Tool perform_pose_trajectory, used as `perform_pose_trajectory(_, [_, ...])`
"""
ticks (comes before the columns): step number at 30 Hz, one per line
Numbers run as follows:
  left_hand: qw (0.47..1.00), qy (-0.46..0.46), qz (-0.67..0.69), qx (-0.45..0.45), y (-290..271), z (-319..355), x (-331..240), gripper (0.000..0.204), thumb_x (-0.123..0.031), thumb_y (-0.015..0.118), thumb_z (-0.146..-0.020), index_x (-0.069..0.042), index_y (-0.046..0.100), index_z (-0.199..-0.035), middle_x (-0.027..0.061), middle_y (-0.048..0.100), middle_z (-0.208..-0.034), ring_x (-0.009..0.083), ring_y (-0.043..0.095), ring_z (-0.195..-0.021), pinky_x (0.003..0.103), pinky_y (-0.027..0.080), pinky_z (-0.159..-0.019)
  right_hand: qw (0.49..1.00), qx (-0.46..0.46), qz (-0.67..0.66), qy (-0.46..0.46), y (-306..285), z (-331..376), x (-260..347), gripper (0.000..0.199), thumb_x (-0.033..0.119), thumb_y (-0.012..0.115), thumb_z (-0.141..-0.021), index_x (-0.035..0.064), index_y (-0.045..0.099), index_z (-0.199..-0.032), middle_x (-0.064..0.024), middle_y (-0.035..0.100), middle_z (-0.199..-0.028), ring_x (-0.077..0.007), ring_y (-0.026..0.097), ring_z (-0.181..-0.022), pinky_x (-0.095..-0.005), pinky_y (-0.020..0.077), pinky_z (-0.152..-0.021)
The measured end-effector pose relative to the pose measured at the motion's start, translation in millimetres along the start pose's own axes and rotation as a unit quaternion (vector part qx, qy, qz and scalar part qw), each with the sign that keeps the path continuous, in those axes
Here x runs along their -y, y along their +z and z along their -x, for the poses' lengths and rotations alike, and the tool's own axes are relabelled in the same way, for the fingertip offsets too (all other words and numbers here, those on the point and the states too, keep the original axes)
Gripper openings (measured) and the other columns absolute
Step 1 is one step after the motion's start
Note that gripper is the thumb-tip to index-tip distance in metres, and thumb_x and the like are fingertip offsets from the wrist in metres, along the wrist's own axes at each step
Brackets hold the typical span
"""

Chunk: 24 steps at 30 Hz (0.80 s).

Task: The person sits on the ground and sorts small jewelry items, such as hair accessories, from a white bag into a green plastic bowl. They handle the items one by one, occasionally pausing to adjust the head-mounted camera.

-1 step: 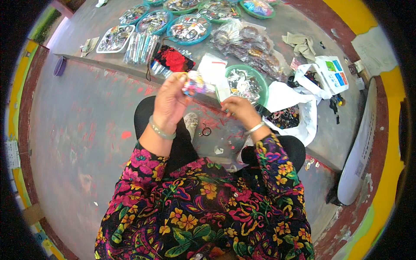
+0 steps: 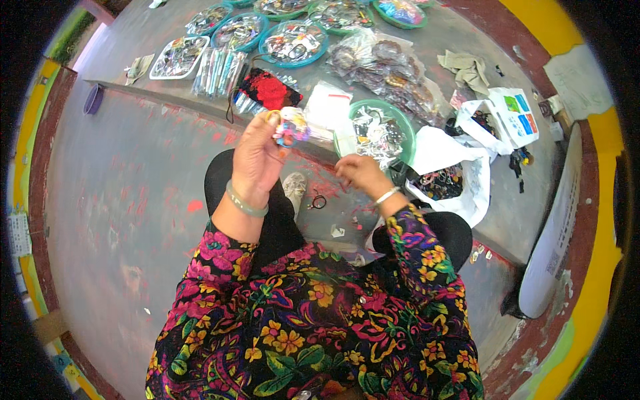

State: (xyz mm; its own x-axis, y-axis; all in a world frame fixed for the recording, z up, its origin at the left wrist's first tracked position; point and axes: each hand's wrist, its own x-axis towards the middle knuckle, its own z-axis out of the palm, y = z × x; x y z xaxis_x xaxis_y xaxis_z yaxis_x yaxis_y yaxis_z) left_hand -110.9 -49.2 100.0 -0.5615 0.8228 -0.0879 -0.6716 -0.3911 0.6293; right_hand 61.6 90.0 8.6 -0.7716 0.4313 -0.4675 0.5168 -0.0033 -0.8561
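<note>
The left hand (image 2: 259, 157) is raised and closed on a small colourful bundle (image 2: 291, 128) — it sits just left of the green bowl (image 2: 407, 130). The right hand (image 2: 360, 175) hovers just below that bowl, fingers curled; I cannot tell whether it grips anything. A red pouch (image 2: 270, 90) lies up-left of the bowl, a white bag (image 2: 460, 180) to its right.

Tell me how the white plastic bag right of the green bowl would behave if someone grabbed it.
The white plastic bag looks thin and crumpled, so it would probably be floppy and sag. Its open mouth shows small dark items inside, which might spill if it is lifted by one edge. Probably light.
</note>
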Motion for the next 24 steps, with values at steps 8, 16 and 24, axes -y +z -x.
perform_pose_trajectory(8, [0.994, 0.01, 0.015, -0.109, -6.4, 9.7, -9.4, 0.019, -0.011, 0.051, -0.086, -0.001, 0.047, -0.101, 0.013, 0.058, -0.096, 0.0188, 0.059, -0.082, 0.022, 0.049, -0.061, 0.873, 0.194, 0.443, 0.059, 82.6, -56.3, -173.5, 0.026, 0.013, 0.055, -0.075, 0.0069, 0.059, -0.1, -0.0182, 0.061, -0.096, -0.0343, 0.06, -0.088, -0.0423, 0.0474, -0.076])
perform_pose_trajectory(16, [0.992, -0.041, 0.002, -0.119, 1.0, 8.4, -9.3, 0.009, -0.011, 0.052, -0.086, -0.004, 0.05, -0.091, 0.007, 0.058, -0.08, 0.0157, 0.058, -0.072, 0.026, 0.047, -0.058, 0.837, 0.259, 0.479, 0.052, 104.6, -74.6, -213.4, 0.037, 0.004, 0.048, -0.078, 0.0094, 0.049, -0.114, -0.0202, 0.06, -0.096, -0.0353, 0.058, -0.091, -0.0433, 0.0472, -0.076])
perform_pose_trajectory(24, [0.989, -0.092, -0.011, -0.119, 9.0, -5.8, -5.6, 0.012, -0.013, 0.054, -0.085, -0.003, 0.047, -0.085, 0.0093, 0.054, -0.072, 0.0158, 0.054, -0.063, 0.026, 0.044, -0.055, 0.845, 0.276, 0.449, 0.09, 104.8, -109.3, -227.2, 0.037, 0.013, 0.042, -0.085, 0.0046, 0.042, -0.121, -0.0167, 0.06, -0.103, -0.0338, 0.059, -0.093, -0.0457, 0.0478, -0.077])
